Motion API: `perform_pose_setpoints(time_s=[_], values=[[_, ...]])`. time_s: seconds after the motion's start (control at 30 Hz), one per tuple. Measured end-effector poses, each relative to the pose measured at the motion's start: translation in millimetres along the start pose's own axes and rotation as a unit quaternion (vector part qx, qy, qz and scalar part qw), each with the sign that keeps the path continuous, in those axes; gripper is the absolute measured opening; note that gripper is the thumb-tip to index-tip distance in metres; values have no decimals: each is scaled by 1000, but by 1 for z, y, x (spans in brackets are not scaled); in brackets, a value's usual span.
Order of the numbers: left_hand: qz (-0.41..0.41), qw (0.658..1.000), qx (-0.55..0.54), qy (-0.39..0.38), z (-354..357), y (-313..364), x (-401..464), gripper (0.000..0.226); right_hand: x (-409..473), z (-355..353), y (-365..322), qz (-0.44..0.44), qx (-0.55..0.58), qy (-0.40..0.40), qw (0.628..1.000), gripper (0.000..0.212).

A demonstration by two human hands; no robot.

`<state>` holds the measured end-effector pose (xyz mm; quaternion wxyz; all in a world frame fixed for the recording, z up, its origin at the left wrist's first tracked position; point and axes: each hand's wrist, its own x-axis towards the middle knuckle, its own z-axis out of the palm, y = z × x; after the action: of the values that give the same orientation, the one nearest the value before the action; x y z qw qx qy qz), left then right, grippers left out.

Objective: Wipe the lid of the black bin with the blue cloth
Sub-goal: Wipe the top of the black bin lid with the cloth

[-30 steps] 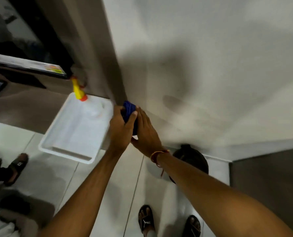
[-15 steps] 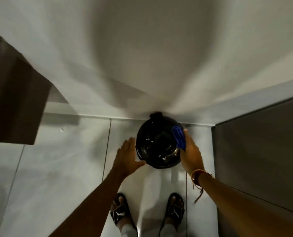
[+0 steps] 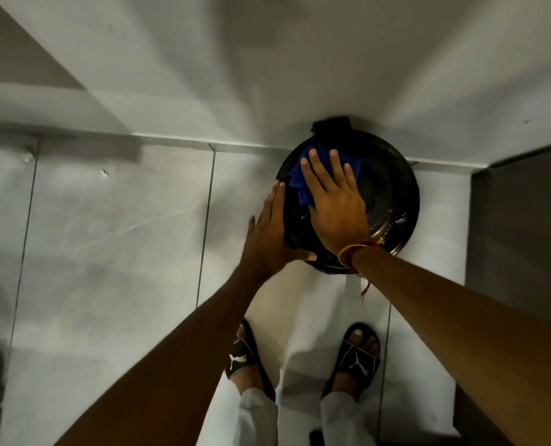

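Where the pale tiled floor (image 3: 113, 239) meets the white wall (image 3: 267, 59), the round black bin (image 3: 393, 201) stands against the skirting, its glossy black lid (image 3: 386, 188) closed and facing up, with a dark hinge block (image 3: 331, 124) at the wall side. Grey panel (image 3: 525, 220) to the bin's right.

Both bare forearms reach down from the bottom edge of the view. Right hand (image 3: 335, 201) lies flat, palm down, on the lid's left half, fingers (image 3: 314, 165) spread and straight, pressing the crumpled blue cloth (image 3: 300, 181) against the lid (not clutching it; cloth shows past the fingertips and along the thumb side). Orange-red thread band (image 3: 353, 251) on that wrist, a loose end hanging below it.

Left hand (image 3: 267, 236) braces the bin's left edge, open, fingers together and straight along the rim, thumb (image 3: 300, 255) stretched under the near rim. It holds nothing.

Below: two feet in black slide sandals (image 3: 356, 358) with a white logo, toes pointing at the bin, pale trouser cuffs (image 3: 255, 413) above them.

Small light specks (image 3: 396, 220) on the lid's near right side; cannot tell whether droplets or dirt.
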<state>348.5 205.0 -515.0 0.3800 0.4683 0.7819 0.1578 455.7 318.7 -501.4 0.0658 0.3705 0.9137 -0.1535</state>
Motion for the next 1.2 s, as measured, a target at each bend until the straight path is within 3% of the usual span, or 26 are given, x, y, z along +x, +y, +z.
perform_pose_setpoints(time_s=[0.17, 0.33, 0.47, 0.63, 0.83, 0.9, 1.0, 1.1, 1.2], values=[[4, 1000, 14, -21, 6, -13, 1, 138, -34, 20, 6, -163, -40, -40, 985, 91], [-3, 999, 40, -13, 2, -22, -1, 140, -68, 27, 38, -266, -65, -38, 961, 68], [0, 999, 50, -11, 4, -20, -1, 144, -97, 29, 73, -283, -89, -31, 954, 63], [-1, 999, 48, -19, 5, -19, 0, 147, -118, 25, 101, -162, -60, -27, 985, 65], [3, 999, 53, -11, 8, -21, 6, 149, -66, 18, 60, 10, 50, -11, 999, 69], [-1, 998, 62, -13, 9, -19, 6, 150, -61, 20, 48, 27, 54, -12, 998, 67], [-5, 997, 73, -16, 8, -16, 6, 145, -72, 26, 34, -85, 6, -22, 996, 67], [-13, 996, 89, -2, 8, -15, 5, 130, -96, 39, 29, -240, -53, -31, 969, 65], [-14, 995, 96, -5, 6, -14, 3, 133, -119, 46, 49, -281, -84, -17, 956, 63]])
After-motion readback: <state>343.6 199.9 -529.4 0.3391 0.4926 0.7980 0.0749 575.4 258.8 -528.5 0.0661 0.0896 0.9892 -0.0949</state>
